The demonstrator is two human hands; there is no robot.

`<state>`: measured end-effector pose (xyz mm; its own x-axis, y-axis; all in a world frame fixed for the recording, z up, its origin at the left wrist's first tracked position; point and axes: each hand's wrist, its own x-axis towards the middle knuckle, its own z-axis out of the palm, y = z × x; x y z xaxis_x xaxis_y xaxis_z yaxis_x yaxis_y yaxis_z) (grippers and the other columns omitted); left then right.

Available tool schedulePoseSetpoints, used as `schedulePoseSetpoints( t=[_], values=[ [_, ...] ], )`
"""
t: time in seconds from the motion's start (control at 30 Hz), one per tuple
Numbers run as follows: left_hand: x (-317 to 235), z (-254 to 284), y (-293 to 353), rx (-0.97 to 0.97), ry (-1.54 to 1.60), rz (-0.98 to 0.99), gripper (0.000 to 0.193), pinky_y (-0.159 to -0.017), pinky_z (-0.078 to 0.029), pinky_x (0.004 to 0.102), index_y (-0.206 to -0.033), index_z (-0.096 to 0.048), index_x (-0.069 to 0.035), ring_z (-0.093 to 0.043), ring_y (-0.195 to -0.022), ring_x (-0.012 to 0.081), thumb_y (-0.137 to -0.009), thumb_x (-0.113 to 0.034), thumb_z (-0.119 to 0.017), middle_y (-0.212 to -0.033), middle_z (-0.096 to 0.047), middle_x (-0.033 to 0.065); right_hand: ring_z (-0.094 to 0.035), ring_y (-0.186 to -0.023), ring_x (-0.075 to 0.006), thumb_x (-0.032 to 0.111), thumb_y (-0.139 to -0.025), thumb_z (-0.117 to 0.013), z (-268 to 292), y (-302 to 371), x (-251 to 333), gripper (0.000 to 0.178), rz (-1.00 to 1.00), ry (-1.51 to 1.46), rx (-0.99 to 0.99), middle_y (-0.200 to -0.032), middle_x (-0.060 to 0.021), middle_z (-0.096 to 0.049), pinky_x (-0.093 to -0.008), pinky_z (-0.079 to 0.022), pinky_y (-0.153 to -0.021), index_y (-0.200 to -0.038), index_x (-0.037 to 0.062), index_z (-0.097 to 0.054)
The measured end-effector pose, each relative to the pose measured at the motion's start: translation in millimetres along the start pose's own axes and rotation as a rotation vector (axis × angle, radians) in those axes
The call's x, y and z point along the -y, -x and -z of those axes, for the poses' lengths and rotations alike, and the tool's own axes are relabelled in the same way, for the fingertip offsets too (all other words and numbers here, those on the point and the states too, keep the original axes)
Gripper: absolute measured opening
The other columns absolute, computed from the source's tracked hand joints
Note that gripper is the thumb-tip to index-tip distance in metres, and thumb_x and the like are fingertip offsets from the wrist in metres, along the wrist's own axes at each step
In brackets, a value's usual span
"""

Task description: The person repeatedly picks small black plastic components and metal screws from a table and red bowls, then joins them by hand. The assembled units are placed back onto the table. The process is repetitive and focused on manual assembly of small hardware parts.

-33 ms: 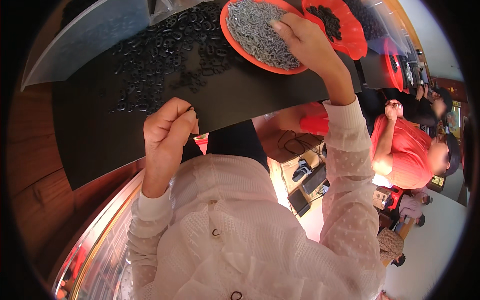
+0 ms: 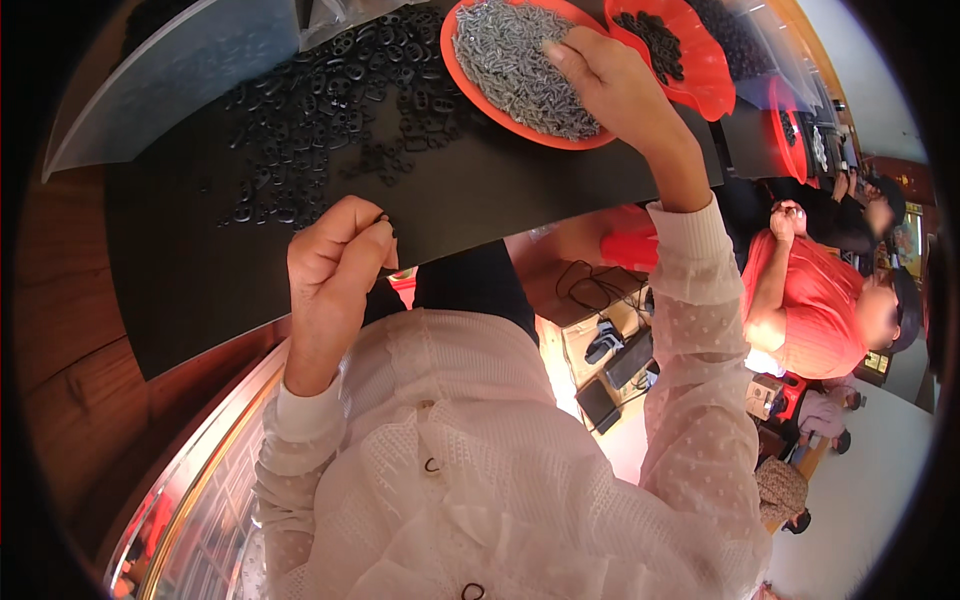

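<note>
My left hand point(image 2: 335, 280) is closed in a pinch just above the near edge of the black mat point(image 2: 540, 190). A bit of a small black piece point(image 2: 384, 217) shows at its fingertips, and the rest is hidden. My right hand point(image 2: 620, 90) reaches over an orange-red plate point(image 2: 590, 143) heaped with small silvery screws point(image 2: 510, 65). Its thumb and fingers are bent together at the heap; whatever lies between them is hidden. Many small black parts with holes point(image 2: 335, 100) are spread on the mat, beyond my left hand.
Right of the screws stands a red dish point(image 2: 705, 85) of dark small pieces point(image 2: 655, 45). A translucent bin point(image 2: 180, 85) is at the far left. A person in a red shirt point(image 2: 800, 310) sits to the right. Cables and dark devices point(image 2: 628, 358) lie below the table edge.
</note>
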<state>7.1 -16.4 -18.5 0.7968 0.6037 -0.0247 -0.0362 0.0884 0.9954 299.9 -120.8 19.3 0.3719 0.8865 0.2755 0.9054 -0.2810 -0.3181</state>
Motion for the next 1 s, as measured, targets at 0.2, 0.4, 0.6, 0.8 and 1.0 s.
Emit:
schedulePoseSetpoints(
  t=[0.2, 0.4, 0.6, 0.8, 1.0],
  values=[
    [3, 0, -1, -0.013, -0.022, -0.028, 0.014, -0.048, -0.028, 0.0183, -0.078, -0.058, -0.001, -0.039, -0.052, 0.0018, -0.089, -0.005, -0.049, -0.066, -0.056, 0.0014, -0.059, -0.074, -0.0381, 0.024, -0.091, -0.057, -1, 1, -8, 0.024, 0.056, -0.036, -0.025, -0.076, -0.0188, -0.060, -0.0455, -0.046, -0.065, -0.087, 0.0011, -0.058],
    [2, -1, 0, -0.016, -0.032, -0.020, 0.015, -0.048, -0.028, 0.0181, -0.079, -0.058, -0.001, -0.039, -0.052, 0.0018, -0.089, -0.006, -0.049, -0.066, -0.056, 0.0014, -0.061, -0.078, -0.0356, 0.023, -0.088, -0.059, 11, 5, -2, 0.020, 0.033, 0.022, 0.083, -0.080, -0.0163, -0.062, -0.0445, -0.047, -0.067, -0.086, 0.0024, -0.060],
    [3, -1, 0, -0.001, -0.019, -0.027, 0.014, -0.049, -0.029, 0.0185, -0.079, -0.057, -0.001, -0.039, -0.052, 0.0019, -0.089, -0.005, -0.049, -0.065, -0.056, 0.0019, -0.056, -0.068, -0.0303, 0.020, -0.088, -0.063, 4, 9, 0, 0.020, 0.006, 0.097, 0.103, -0.076, -0.0142, -0.056, -0.0363, -0.044, -0.063, -0.086, 0.0005, -0.059],
    [4, 0, 1, -0.016, 0.002, -0.032, 0.014, -0.049, -0.029, 0.0188, -0.077, -0.057, -0.001, -0.039, -0.052, 0.0022, -0.089, -0.004, -0.049, -0.065, -0.055, 0.0020, -0.053, -0.061, -0.0283, 0.016, -0.088, -0.062, -1, 2, -6, 0.017, 0.062, -0.024, 0.039, -0.070, -0.0149, -0.055, -0.0355, -0.042, -0.059, -0.084, 0.0001, -0.059],
    [5, 2, 2, -0.003, -0.002, -0.045, 0.014, -0.049, -0.030, 0.0188, -0.078, -0.057, -0.001, -0.040, -0.052, 0.0022, -0.089, -0.004, -0.049, -0.066, -0.056, 0.0022, -0.051, -0.059, -0.0178, 0.011, -0.090, -0.058, 0, 3, 1, 0.013, 0.018, -0.076, 0.032, -0.067, -0.0096, -0.054, -0.0308, -0.042, -0.058, -0.087, -0.0011, -0.059]
  ],
)
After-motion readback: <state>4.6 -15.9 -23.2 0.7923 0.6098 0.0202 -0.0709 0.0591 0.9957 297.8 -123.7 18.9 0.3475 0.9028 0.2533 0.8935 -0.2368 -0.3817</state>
